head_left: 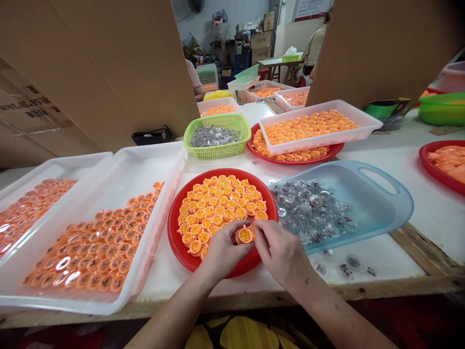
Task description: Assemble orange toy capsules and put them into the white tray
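White worktop (417, 160) amid cardboard screens (119, 63), crowded workshop behind

White worktable (428, 213) with worn wooden edge (425, 245) under the hands, tall brown cardboard panels (119, 63) rising beyond them left and right, between these a cluttered workshop, stacked boxes (262, 41), wooden table (279, 65), pale wall with fan (196, 5).

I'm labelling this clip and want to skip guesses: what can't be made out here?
- Head view: whether the right hand grips the orange cup in the left hand; its fingertips hide this.
- Clear pieces in the blue tray: too small.
- Cardboard print: blurred.
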A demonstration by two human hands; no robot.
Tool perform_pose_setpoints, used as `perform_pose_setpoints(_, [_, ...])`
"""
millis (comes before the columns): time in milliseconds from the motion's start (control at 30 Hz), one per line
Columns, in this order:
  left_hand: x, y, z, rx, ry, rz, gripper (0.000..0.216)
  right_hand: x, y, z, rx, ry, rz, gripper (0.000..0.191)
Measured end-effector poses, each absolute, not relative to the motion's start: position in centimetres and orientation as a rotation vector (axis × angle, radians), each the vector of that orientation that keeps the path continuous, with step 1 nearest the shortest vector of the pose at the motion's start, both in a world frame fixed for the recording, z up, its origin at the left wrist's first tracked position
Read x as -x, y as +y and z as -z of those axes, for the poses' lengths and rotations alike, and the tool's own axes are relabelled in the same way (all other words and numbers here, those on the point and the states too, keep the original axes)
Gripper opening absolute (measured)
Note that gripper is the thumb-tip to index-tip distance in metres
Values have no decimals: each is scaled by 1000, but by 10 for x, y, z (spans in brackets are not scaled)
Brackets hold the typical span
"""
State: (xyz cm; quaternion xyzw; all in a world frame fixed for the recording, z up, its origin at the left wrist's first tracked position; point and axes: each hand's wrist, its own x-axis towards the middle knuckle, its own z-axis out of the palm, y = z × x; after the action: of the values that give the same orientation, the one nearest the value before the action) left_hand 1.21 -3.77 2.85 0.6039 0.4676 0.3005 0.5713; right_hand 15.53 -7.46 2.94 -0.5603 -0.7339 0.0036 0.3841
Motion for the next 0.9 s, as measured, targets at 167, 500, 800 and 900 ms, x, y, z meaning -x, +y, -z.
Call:
perform_pose_setpoints(167, [-10, -40, -29, -1425, 1097, -745, 46, -148, -77, -36, 1393, -1945, -197, 19])
perform_pose_setpoints(500, [-2, -45, -34, -1366, 903, -686, 38, -171, -68, -49, 1249, -1809, -909, 18])
perform_pose_setpoints(800, [2, -45, -28, -1243, 1008, -696, 31, -163, -78, -48, 1282, -1713, -885, 10])
perform_pose_setpoints(900, [-3, -46, -23, -1268, 1103, -734, 35, -155, -81, -44, 1357, -1799, -601, 7])
